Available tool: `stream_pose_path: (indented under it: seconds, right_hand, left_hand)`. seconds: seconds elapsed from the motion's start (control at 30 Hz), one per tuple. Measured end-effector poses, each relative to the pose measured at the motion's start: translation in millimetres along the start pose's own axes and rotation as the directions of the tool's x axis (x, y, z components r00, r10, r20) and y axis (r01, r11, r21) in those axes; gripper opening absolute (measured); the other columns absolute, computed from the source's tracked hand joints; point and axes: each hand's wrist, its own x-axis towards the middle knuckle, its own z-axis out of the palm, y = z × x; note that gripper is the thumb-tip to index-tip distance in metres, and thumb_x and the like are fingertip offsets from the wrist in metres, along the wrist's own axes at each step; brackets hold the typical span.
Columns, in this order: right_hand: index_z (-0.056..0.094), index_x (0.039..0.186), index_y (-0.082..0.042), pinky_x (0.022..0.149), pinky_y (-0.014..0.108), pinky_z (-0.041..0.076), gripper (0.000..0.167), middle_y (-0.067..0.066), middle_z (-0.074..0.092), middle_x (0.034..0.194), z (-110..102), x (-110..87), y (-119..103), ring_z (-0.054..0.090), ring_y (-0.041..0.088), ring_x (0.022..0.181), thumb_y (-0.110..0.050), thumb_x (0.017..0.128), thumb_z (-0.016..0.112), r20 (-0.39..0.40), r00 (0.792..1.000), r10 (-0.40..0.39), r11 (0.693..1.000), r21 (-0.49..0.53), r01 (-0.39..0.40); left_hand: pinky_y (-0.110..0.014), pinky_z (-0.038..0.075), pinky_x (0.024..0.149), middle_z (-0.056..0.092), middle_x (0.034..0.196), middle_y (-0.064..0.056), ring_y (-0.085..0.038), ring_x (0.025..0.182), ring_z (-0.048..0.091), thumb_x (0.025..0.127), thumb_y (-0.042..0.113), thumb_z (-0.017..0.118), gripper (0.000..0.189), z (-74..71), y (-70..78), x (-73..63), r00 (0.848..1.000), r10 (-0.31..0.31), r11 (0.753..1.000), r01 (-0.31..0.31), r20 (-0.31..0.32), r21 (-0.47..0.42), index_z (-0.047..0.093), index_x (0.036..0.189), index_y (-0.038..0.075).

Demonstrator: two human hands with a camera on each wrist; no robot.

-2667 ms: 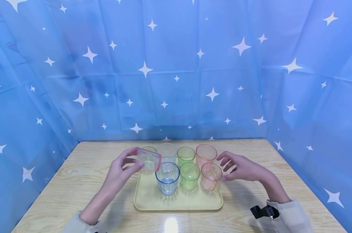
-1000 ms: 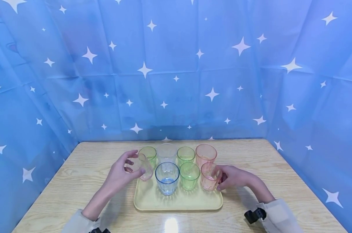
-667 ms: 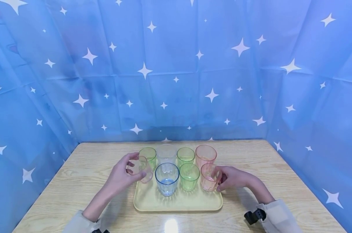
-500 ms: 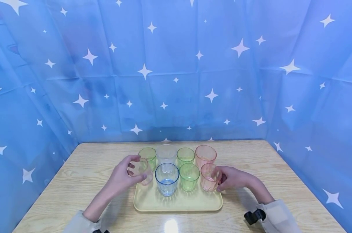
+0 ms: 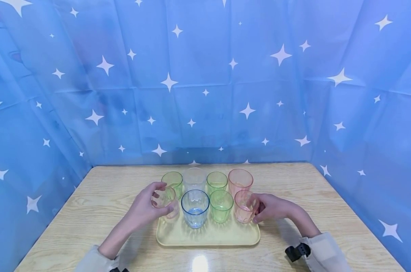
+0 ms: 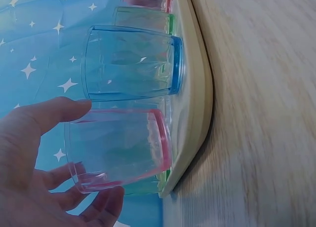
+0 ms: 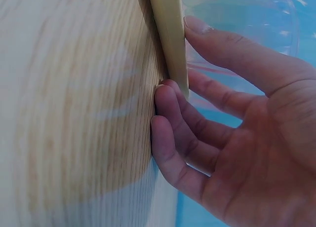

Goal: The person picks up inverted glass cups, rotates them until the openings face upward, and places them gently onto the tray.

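In the head view my left hand grips a pale pink glass, thumb on one side and fingers on the other. This glass leans slightly over the tray's left end, left of a blue glass. Whether its base touches the tray is unclear. At the tray's right end, my right hand holds a second pink glass low down, between thumb and index finger. In the right wrist view the other fingers are bent against the tabletop beside the tray's edge.
A green glass stands between the blue and right pink ones. Behind are another green glass, a larger pink glass, a clear glass and a green glass at left. A starred blue curtain borders the wooden table.
The left hand has turned its pale pink glass from lying sideways to nearly upright, lowering it toward the tray. My right hand moved in and took hold of the front right pink glass.
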Motion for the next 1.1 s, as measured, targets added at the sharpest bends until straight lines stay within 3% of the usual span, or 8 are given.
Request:
stream_pose_path:
  seconds: [0.37, 1.1]
  right_hand:
    - [0.060, 0.120, 0.004, 0.069, 0.021, 0.052, 0.046, 0.008, 0.070, 0.092, -0.6, 0.1, 1.1, 0.061, 0.008, 0.079, -0.010, 0.083, 0.082, 0.000, 1.000, 0.000, 1.000, 0.002, 0.000]
    - [0.061, 0.119, 0.005, 0.069, 0.020, 0.052, 0.046, 0.006, 0.067, 0.092, 0.0, -0.8, -0.2, 0.060, 0.007, 0.078, -0.009, 0.081, 0.082, -0.012, 1.000, -0.008, 1.000, -0.014, 0.008]
  left_hand:
    - [-0.026, 0.054, 0.076, 0.068, 0.126, -0.010, -0.027, 0.103, 0.063, 0.071, 0.020, 0.092, 0.082, 5.5, 0.1, -2.7, 0.999, 0.027, 0.997, -0.029, 0.030, 0.074, 0.055, 0.142, 0.005]
    - [-0.031, 0.051, 0.080, 0.061, 0.134, -0.010, -0.025, 0.111, 0.057, 0.068, 0.029, 0.096, 0.093, 8.3, 5.6, -5.8, 0.999, 0.003, 0.997, -0.006, 0.046, 0.077, 0.050, 0.147, 0.012]
